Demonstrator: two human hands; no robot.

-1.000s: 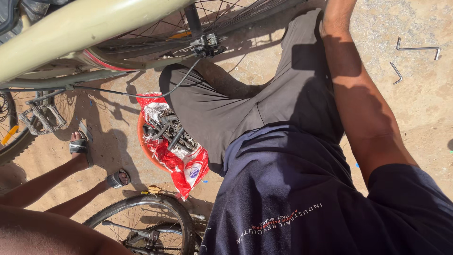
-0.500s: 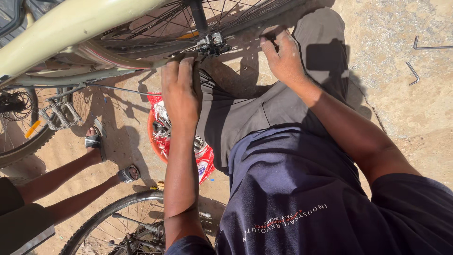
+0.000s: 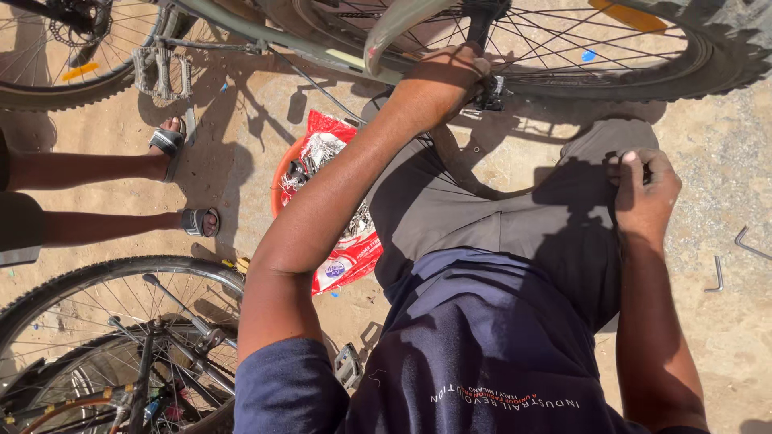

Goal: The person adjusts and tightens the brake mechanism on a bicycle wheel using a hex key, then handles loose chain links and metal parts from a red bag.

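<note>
Left hand [image 3: 441,80] top centre, fingers curled onto the wheel hub [image 3: 490,90], clamped there beside the frame tube [image 3: 322,55]. Right hand [image 3: 646,193] mid right, resting on the grey-trousered knee, fingers pinched together; held item too small to tell. Wheel [image 3: 611,56] across the top right. Red bag [image 3: 338,209] of metal parts left of centre on the ground. Two hex keys [image 3: 728,261] at far right. Another person's sandalled feet [image 3: 185,181] at left.

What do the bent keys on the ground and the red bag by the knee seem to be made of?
Keys: probably bare steel, grey and thin, with sharp L-bends. Bag: seemingly thin glossy plastic film, crinkled, with bright glints in the sun.
</note>
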